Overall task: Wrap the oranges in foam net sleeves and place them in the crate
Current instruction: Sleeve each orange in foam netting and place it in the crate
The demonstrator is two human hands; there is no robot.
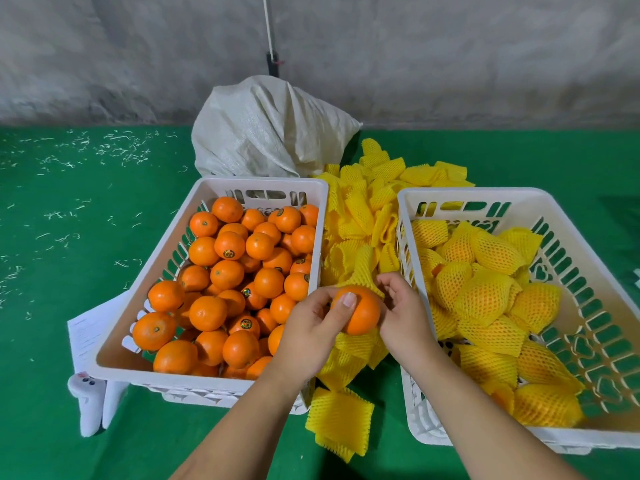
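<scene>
My left hand (308, 327) grips a bare orange (362, 315) between the two crates, thumb across its top. My right hand (403, 310) pinches a yellow foam net sleeve (363, 268) whose mouth sits around the far side of that orange. The left white crate (204, 374) holds several unwrapped oranges (228, 271). In the right white crate (436, 199) lie several oranges wrapped in yellow sleeves (485, 296).
A heap of loose yellow foam sleeves (360, 209) fills the gap between the crates and spills toward me (339, 417). A white woven sack (266, 129) stands behind them. Paper sheets (83, 334) lie under the left crate on the green floor.
</scene>
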